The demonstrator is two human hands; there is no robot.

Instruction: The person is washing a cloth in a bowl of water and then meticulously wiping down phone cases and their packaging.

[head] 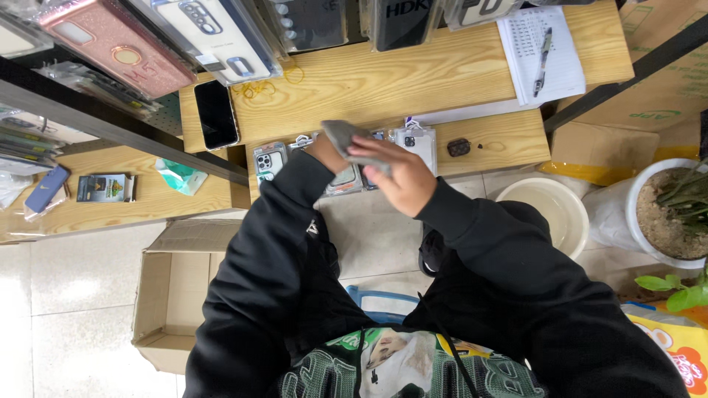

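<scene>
Head view: I see right hand over far edge of wooden shelf, fingers closed, pinching grey cloth. Left hand mostly hidden behind cloth, finger state can't tell. Cloth sits between both hands, above packaged phone cases. Looks light, soft, floppy; best pinched at bunched edge. Black phone far left, white basin right.

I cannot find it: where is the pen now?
In the head view, the pen lies on the white paper at the wooden shelf's upper right corner.
</scene>
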